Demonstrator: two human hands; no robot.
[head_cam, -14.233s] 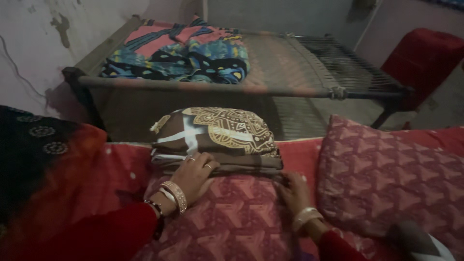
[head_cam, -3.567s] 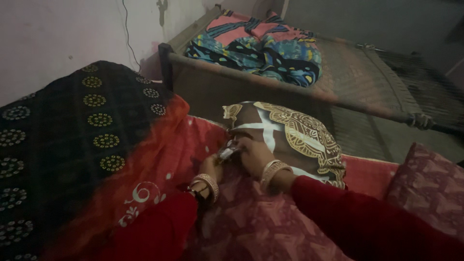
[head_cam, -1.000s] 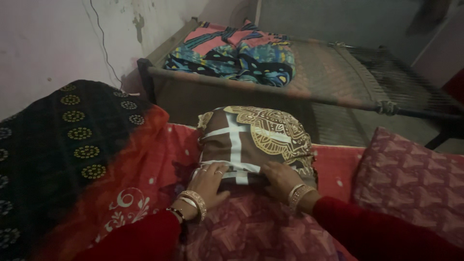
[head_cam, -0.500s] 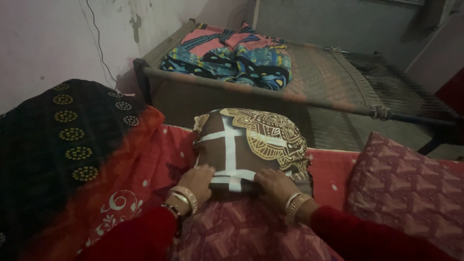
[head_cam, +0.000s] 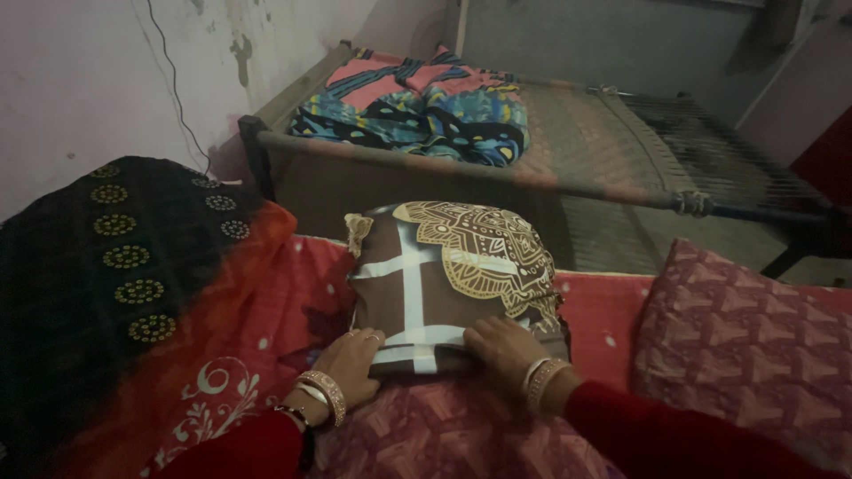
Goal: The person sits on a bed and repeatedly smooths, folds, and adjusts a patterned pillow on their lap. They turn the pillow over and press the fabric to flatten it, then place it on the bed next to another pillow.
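**Both hands flat on the near edge of a folded brown cloth**

The left hand (head_cam: 351, 362) lies palm-down with its fingers spread on the near-left corner of the folded brown cloth (head_cam: 453, 275); it presses rather than clenches, nothing closed inside it. The right hand (head_cam: 501, 348) rests the same way on the near-right edge, fingers flat on the fabric, grasping nothing. Rings show on the left fingers, and pale bangles (head_cam: 324, 390) circle both wrists above dark red sleeves (head_cam: 674, 439).

The cloth is folded into a thick, soft-looking block with rounded corners. Its surface is dark brown, crossed by cream bands that meet in a cross, with a gold ornamental print on the far-right part. It sits on a red bedsheet (head_cam: 612, 315) dotted with small pale spots, its near edge overlapping a maroon cushion (head_cam: 444, 435) with a geometric weave just under the wrists.

To the right lies a second maroon cushion (head_cam: 754, 337) of the same pattern, plump and roughly square. To the left, a black cloth with rows of gold circles (head_cam: 115, 257) drapes in a heap, edged by orange-red fabric with white curling motifs (head_cam: 213, 390).

Beyond, a woven cot (head_cam: 621, 142) with a dark frame bears a bundle of bright blue, pink and black bedding (head_cam: 417, 111). A worn, pale wall (head_cam: 98, 80) with a thin wire stands on the left.
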